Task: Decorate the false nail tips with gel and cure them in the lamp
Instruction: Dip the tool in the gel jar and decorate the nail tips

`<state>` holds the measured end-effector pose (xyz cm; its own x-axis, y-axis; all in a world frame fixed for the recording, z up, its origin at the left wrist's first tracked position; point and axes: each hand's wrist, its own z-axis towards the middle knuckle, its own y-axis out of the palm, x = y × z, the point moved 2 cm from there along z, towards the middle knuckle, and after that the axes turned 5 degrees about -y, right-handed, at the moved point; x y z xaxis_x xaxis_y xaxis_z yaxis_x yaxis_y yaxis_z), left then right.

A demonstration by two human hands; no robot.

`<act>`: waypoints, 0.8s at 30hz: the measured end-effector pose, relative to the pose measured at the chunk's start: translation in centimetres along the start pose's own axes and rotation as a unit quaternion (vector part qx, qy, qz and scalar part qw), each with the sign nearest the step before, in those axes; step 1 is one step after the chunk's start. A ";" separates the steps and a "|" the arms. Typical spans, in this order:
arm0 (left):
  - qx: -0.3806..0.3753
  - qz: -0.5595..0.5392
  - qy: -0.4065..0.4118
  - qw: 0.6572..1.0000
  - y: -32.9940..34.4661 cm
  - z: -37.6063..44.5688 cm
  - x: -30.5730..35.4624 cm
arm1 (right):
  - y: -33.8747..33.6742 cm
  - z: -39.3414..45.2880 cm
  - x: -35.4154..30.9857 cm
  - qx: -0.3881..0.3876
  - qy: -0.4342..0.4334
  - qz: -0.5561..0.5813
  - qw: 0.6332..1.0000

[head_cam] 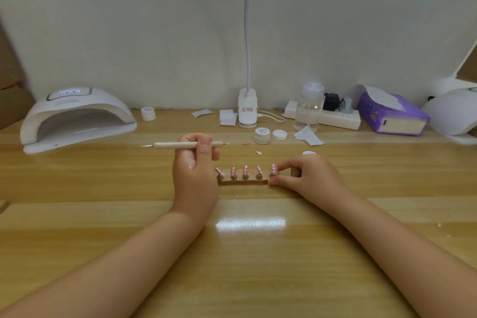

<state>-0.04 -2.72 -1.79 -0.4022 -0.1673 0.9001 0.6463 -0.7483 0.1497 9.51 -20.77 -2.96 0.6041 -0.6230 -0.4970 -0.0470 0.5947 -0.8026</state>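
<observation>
The strip (pixel 242 183) carrying five pink tips (pixel 245 171) lies flat on the counter (pixel 247 253), between the two hands. Its long axis runs left to right, parallel to the near counter edge. Each tip stands on its own small mount and shows white dots along its length.

The right hand (pixel 304 175) is at the strip's right end. Its fingers are curled and pinch that end, thumb on the near edge and fingertips by the rightmost tip. The left hand (pixel 195 170) sits just beside the strip's left end and appears not to hold it. It grips a dotting pen (pixel 185 145) between thumb and curled fingers. The pen lies level, parallel to the strip, on the far side of it, with its points out to the left and right.

The lamp (pixel 77 119) stands to the far left of the left hand, well apart from the strip, with its opening facing the near right. Judged from this layout, the coming move is a carry to the far left. The strip's long axis already lies broadly across the lamp mouth, so little turning should be needed. The right hand holds the strip but is the farther hand from the lamp; it must cross in front of the left hand, or the strip must be passed over.

An open gel pot (pixel 262 135) and its lid (pixel 279 135) sit beyond the right hand.
</observation>
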 end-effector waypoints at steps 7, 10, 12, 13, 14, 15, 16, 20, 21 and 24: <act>-0.001 0.005 0.003 1.000 -0.1 0.0 -0.1 | -0.1 -0.4 -0.3 0.035 -0.039 -0.005 0.999; 0.001 0.005 0.001 1.000 -0.1 0.0 -0.1 | -0.1 -0.5 -0.4 0.043 -0.048 -0.012 0.998; 0.001 0.004 -0.002 1.000 -0.1 0.0 -0.1 | -0.1 -0.4 -0.3 0.044 -0.051 -0.024 0.997; 0.000 0.003 -0.003 1.000 0.0 0.0 -0.1 | 0.0 -0.4 -0.3 0.040 -0.050 -0.031 0.997; -0.001 -0.001 -0.004 1.000 0.0 0.0 0.0 | 0.1 -0.4 -0.3 0.033 -0.047 -0.037 0.998; -0.001 -0.005 -0.004 1.000 0.0 0.0 0.0 | 0.1 -0.3 -0.2 0.026 -0.043 -0.042 0.998; -0.002 -0.009 -0.005 1.000 0.0 -0.1 0.0 | 0.2 -0.3 -0.2 0.018 -0.038 -0.045 0.998; -0.007 -0.010 -0.003 1.000 0.1 -0.1 0.1 | 0.3 -0.1 -0.1 -0.002 -0.022 -0.049 0.999; -0.009 -0.009 -0.003 1.000 0.1 -0.1 0.0 | 0.3 -0.1 -0.2 -0.004 -0.020 -0.051 0.999; -0.012 -0.008 -0.002 1.000 0.2 -0.1 0.0 | 0.3 -0.2 -0.3 -0.004 -0.014 -0.046 0.999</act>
<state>-0.03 -2.92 -1.81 -0.4095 -0.1538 0.8993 0.6239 -0.7664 0.1530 9.15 -20.51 -3.07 0.6281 -0.6600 -0.4121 0.0025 0.5314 -0.8471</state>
